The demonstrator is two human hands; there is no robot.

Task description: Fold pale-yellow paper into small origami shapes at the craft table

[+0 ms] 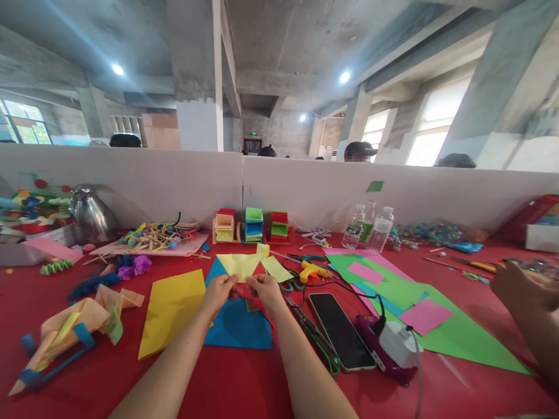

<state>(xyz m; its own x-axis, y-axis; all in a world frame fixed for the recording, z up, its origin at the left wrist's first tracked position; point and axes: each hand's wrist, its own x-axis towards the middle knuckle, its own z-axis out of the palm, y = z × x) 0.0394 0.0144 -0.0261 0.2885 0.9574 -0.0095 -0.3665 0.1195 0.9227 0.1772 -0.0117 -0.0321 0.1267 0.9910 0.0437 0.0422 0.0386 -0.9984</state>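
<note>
My left hand [220, 292] and my right hand [264, 291] meet over the middle of the table, thumbs and fingertips pinched on a piece of red paper [241, 288]. Its exact shape is partly hidden by my fingers and blends with the red tabletop. Under my hands lies a blue paper sheet [238, 327]. Just beyond them are pale yellow paper pieces [238, 266]. A folded yellow sheet [172, 308] lies left of my left wrist. Right of my right forearm are a box cutter [312, 329] and a black-screened phone [341, 331].
A yellow glue gun [315, 272] with a black cord lies near a purple power strip [386, 352]. Green sheets [463, 331] spread rightward, near another person's hand [522, 291]. Small paper boxes [254, 224], bottles [382, 227] and a steel jug [92, 215] stand along the white partition [174, 180].
</note>
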